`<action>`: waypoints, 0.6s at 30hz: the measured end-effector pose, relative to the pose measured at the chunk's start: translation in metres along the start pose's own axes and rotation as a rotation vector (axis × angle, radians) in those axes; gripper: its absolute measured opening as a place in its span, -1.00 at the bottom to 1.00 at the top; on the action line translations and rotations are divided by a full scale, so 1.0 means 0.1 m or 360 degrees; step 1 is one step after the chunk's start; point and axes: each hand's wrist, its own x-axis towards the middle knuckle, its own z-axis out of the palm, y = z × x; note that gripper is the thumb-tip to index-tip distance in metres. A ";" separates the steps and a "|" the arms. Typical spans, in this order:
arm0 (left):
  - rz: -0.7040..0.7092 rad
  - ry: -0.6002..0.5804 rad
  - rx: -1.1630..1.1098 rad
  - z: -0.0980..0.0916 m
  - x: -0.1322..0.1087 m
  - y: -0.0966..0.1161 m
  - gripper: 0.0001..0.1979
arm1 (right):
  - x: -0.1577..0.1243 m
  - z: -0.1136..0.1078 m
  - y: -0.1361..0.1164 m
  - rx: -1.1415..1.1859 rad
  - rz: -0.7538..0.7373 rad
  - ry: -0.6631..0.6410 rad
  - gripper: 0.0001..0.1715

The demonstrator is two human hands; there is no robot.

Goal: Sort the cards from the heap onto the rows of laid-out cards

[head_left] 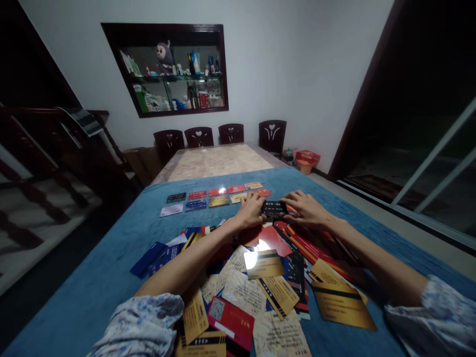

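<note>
Between my two hands is a black card (274,208) with white print, its long side across. My left hand (251,210) grips its left edge, fingers closed. At the right edge my right hand (303,209) pinches it the same way. Just beyond, cards lie in two rows on the blue cloth, among them a red card (236,189), a gold card (218,201) and a blue card (196,204). Under and in front of my forearms spreads a loose heap of overlapping cards, with a gold card (264,264) on top and a red card (231,322) nearer me.
The blue cloth (111,267) covers the near part of the long table; its far part is a bare beige top (223,161). Dark chairs (272,136) stand at the far end. An orange bin (305,166) sits beyond the right side. A wall niche (174,74) holds bottles and a plush toy.
</note>
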 end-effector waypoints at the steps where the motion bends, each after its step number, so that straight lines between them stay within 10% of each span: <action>1: -0.0005 -0.0002 -0.0005 0.00 -0.01 -0.02 -0.60 | 0.03 0.00 -0.01 0.0006 -0.0016 -0.0009 -0.48; 18: -0.0127 -0.0076 0.0103 -0.18 -0.36 -0.44 -0.54 | 0.63 -0.07 -0.48 0.0088 -0.0046 -0.0357 -0.45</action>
